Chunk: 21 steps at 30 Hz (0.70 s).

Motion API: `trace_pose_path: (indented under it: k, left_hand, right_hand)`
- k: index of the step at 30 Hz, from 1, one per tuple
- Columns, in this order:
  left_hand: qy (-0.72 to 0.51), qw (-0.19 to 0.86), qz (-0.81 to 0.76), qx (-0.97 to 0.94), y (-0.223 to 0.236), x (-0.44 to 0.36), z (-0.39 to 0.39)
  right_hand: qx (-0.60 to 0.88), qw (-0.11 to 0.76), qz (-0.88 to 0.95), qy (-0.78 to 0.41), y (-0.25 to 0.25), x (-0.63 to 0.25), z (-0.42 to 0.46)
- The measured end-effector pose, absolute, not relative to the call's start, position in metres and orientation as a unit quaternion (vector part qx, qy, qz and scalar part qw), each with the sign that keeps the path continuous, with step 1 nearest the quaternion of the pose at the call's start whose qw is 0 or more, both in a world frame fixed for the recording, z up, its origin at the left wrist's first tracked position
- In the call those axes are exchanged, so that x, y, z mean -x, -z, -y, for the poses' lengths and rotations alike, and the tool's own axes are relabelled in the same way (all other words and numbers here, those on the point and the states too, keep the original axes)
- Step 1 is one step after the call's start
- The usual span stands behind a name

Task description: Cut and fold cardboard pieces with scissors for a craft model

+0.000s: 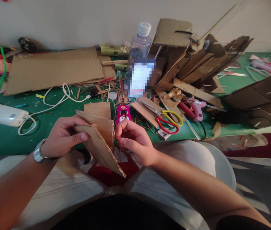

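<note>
My left hand (65, 135) is closed on a folded cardboard piece (98, 145), with the thumb lying on its near panel. Two panels of the piece stand apart in a V above my lap, and their cut edges are ragged. My right hand (135, 140) is at the right edge of the far panel, its fingers curled and the thumb near the fingertips. Whatever those fingers hold, if anything, is too small to make out. Just beyond it, a pink and magenta device (123, 113) lies on the green table (54, 124).
Scissors (167, 116), a pink glue gun (196, 110) and cardboard scraps lie to the right. Behind stand a bottle (140, 44), a lit phone (140, 78) and a tall cardboard structure (174, 33). On the left are a white power bank (4, 114) with cable and a flat cardboard sheet (56, 68).
</note>
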<state>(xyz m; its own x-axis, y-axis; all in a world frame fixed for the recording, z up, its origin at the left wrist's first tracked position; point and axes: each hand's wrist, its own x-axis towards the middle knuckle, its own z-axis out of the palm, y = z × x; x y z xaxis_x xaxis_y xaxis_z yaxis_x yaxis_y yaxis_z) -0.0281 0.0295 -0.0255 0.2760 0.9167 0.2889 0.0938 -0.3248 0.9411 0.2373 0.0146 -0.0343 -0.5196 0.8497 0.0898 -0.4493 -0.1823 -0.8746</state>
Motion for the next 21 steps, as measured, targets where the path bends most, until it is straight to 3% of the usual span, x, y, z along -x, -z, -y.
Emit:
trace_pose_path:
  k: [21]
  left_hand:
    - [-0.472,0.468,-0.38,-0.643,0.028,0.03,-0.028]
  right_hand:
    - [0.233,0.463,0.461,-0.72,0.023,-0.236,-0.013]
